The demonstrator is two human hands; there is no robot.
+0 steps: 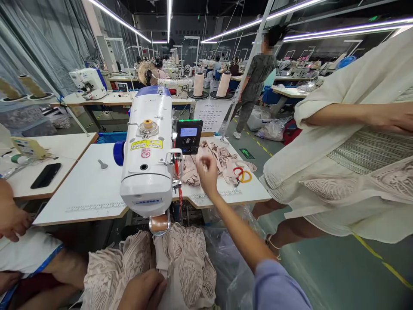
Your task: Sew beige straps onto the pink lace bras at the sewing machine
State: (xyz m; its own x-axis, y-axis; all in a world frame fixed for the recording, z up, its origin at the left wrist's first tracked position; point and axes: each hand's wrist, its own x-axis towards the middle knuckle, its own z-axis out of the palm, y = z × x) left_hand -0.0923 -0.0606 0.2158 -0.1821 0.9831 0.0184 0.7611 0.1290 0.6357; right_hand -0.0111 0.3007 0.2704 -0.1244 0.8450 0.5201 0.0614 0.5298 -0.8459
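Note:
My right hand (208,174) reaches out over the white sewing table (87,189), just right of the white sewing machine (146,150). It hovers at a heap of pale pink fabric pieces (219,157), and its fingers are smeared by motion. My left hand (142,290) lies low in the view on a bundle of pink lace fabric (183,262) below the machine's head. Its fingers curl into the lace.
Red and yellow scissors handles (242,174) lie by the fabric heap, and a control panel (189,135) stands behind it. A person in cream clothes (348,142) stands close on the right. Another person's hand (13,224) shows at the left, near a black phone (45,175).

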